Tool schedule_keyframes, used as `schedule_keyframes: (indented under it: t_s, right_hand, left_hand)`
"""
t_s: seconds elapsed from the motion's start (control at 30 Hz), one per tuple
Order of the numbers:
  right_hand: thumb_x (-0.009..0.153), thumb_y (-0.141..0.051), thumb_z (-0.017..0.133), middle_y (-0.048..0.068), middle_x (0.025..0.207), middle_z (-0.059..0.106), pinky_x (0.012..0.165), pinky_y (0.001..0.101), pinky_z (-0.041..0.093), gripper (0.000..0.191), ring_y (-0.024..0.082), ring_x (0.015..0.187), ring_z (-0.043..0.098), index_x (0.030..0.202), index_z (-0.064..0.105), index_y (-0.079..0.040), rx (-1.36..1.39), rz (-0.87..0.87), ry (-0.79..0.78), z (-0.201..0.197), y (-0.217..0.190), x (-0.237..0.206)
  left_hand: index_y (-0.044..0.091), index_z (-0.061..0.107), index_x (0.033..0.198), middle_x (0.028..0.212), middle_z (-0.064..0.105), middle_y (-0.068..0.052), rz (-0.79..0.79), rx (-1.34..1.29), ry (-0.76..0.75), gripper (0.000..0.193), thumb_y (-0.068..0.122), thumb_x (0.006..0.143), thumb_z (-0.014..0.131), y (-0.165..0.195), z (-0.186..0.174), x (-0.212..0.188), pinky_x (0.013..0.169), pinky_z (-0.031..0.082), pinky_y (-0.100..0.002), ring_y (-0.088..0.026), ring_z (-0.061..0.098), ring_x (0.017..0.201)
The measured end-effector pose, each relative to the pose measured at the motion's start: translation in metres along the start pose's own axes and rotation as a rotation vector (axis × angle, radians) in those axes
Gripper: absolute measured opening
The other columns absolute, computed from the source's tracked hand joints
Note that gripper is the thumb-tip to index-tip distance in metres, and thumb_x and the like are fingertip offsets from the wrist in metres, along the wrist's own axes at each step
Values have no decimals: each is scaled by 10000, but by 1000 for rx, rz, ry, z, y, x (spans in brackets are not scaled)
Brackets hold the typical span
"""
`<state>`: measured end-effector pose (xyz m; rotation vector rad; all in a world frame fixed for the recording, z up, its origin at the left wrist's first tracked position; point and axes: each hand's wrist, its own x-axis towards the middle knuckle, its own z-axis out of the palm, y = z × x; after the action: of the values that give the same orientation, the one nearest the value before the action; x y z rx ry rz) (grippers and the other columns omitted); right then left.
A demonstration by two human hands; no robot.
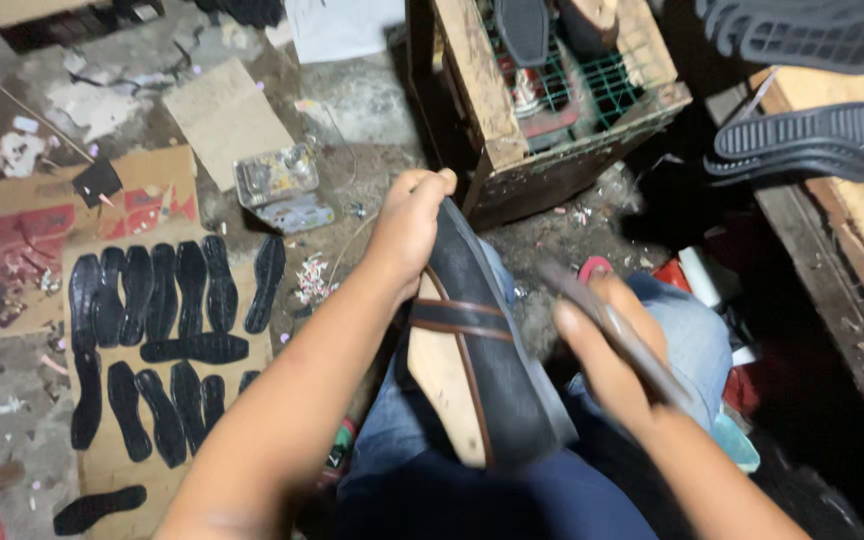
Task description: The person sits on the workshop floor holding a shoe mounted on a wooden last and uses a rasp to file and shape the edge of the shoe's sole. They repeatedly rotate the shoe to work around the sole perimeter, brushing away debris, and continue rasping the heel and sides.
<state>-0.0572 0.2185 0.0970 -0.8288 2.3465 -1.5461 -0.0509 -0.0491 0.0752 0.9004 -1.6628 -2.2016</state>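
Left hand [407, 225] is clamped on the toe end of a dark shoe [482, 345], thumb on top, fingers wrapped round the far edge. The shoe stands tilted on the person's lap, heel end down on the jeans [692, 335], tan insole side facing left, a dark strap across the middle.

Right hand [607, 355] is closed round a thin grey tool [617, 330] (motion-blurred, could be a blade or a file, can't tell), just right of the shoe's edge, not clearly touching it.

Handling, my read: shoe looks light and flexible through the middle, stiffer at toe and heel, so grip at the ends as now; the upper looks smooth, could slip.

Further out: black sole cut-outs [152, 340] laid in rows on cardboard [102, 470] at the floor's left edge, a wooden crate [482, 100] with green mesh ahead, two treaded rubber soles [812, 145] on the bench at the right edge.
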Motion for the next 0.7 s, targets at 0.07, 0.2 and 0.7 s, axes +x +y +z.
schedule_keyframes:
  t_s: [0.07, 0.2, 0.7]
  right_hand:
    - [893, -254, 676, 53, 816, 641, 673, 326, 506, 254, 166, 731, 614, 1035, 633, -48, -64, -21, -48, -21, -14, -33]
    - [868, -232, 710, 26, 725, 597, 554, 326, 465, 204, 167, 594, 582, 944, 587, -88, -76, -180, -150, -38, -35, -71]
    - [880, -116, 764, 75, 710, 577, 512, 371, 421, 256, 232, 552, 560, 960, 542, -16, -176, -718, 38, -29, -100, -36]
  left_hand:
    - [64, 662, 984, 826, 583, 7, 69, -16, -67, 262, 312, 899, 649, 17, 7, -17, 705, 473, -287, -109, 549, 767]
    - [87, 622, 1006, 784, 525, 40, 72, 55, -145, 265, 340, 932, 646, 33, 19, -62, 635, 388, -264, -77, 469, 713]
    - [55, 574, 1083, 891, 559, 28, 472, 135, -233, 269, 316, 1081, 510, 88, 45, -114, 739, 462, -257, -67, 499, 822]
